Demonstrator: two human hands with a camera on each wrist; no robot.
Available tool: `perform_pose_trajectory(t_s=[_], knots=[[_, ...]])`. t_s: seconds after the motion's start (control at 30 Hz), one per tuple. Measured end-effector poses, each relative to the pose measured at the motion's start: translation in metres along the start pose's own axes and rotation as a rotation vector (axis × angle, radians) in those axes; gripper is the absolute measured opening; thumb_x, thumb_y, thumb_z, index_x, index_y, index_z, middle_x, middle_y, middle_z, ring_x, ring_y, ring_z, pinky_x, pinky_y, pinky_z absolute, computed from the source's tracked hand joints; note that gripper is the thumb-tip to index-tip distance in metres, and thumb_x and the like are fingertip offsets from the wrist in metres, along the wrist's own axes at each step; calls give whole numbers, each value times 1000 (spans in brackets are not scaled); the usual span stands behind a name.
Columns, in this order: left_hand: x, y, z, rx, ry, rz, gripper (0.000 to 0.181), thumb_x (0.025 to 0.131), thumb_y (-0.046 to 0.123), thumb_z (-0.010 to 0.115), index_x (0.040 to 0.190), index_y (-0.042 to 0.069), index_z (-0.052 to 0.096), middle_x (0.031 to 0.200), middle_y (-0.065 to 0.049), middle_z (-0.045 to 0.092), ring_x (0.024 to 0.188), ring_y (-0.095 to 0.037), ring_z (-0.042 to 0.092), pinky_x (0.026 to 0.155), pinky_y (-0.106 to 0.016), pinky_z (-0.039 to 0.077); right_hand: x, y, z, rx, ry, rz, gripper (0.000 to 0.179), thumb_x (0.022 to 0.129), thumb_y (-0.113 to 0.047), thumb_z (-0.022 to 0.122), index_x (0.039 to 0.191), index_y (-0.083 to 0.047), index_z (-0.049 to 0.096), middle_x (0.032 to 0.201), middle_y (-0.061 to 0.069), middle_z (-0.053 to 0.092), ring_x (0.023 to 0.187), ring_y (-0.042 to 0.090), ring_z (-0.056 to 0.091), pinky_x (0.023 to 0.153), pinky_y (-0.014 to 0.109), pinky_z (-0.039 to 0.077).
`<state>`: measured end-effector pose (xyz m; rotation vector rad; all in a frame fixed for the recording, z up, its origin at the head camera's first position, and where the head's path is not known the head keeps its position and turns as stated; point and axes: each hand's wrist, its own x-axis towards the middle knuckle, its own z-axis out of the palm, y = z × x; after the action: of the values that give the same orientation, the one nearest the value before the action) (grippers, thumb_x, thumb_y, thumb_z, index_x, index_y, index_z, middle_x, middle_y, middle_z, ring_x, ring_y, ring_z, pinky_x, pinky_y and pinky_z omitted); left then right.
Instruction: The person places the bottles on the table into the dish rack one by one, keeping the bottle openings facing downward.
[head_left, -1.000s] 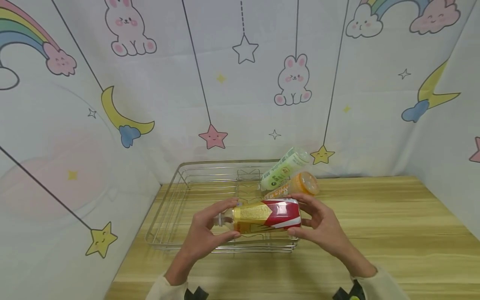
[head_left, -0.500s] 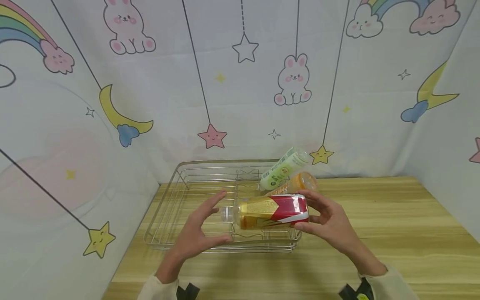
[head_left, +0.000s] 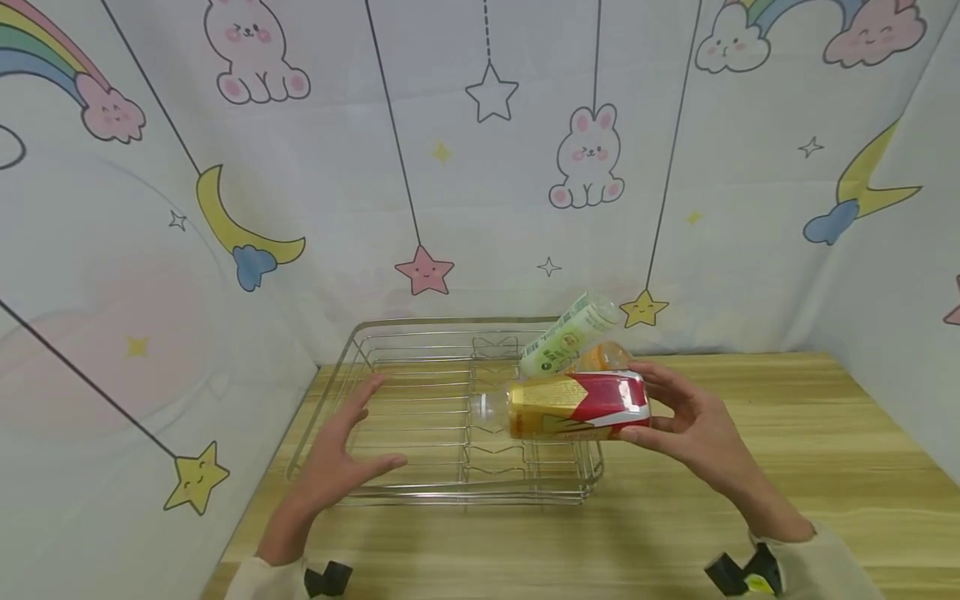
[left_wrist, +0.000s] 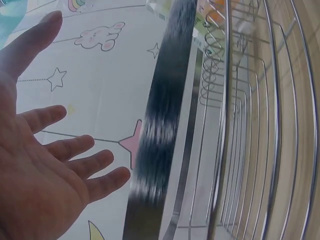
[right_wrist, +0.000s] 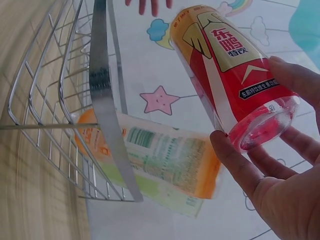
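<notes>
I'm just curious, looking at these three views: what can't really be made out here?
- Orange bottle: head view, mostly hidden behind the red-and-gold bottle.
- Wire rack: left wrist view, rim smeared by blur.
- Right hand: right wrist view, cut off by the edge.
- Green bottle: head view, label print too small.

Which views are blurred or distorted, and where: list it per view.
Head view: sharp, evenly lit, slight wide-angle bend at the backdrop edges; the red and gold bottle reads clearly. Left wrist view: the wire rack rim is smeared into a dark streak; the left hand is soft. Right wrist view: rack bar streaked, bottle label crisp in the right hand.
</notes>
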<state>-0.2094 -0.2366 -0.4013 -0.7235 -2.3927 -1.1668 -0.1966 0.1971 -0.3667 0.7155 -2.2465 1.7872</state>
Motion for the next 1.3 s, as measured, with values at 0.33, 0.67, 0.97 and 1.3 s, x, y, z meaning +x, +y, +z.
perform_pose_trajectory(t_s=[0.33,0.67,0.97,1.3], knots=[[-13,-22,-25,92,25,-146,96,72,20,88,153,16,36,155,-15,36,140,-40,32,102,-67,33,-5,-3,-13,-50,8,34,67,82,9,75,143,-1,47,139,3,51,116,8,57,81,28,58],[-27,-41,-37,166,-29,-262,99,74,29,86,154,7,31,160,-24,17,143,-50,19,101,-77,23,-7,-6,-24,-91,-15,93,65,86,2,74,144,-8,46,136,3,49,102,12,68,75,33,60],[-37,-57,-41,146,-100,-312,108,75,30,85,158,11,20,161,-25,9,143,-52,13,100,-80,19,-5,-15,-33,-211,-14,76,65,83,-2,79,141,-7,49,135,11,49,95,15,70,71,32,60],[-46,-72,-44,60,-136,-294,114,71,24,87,157,4,16,158,-32,10,140,-57,16,99,-74,30,-1,-21,-25,-465,-25,11,67,72,-17,90,131,-6,60,124,10,60,105,16,57,66,29,60]])
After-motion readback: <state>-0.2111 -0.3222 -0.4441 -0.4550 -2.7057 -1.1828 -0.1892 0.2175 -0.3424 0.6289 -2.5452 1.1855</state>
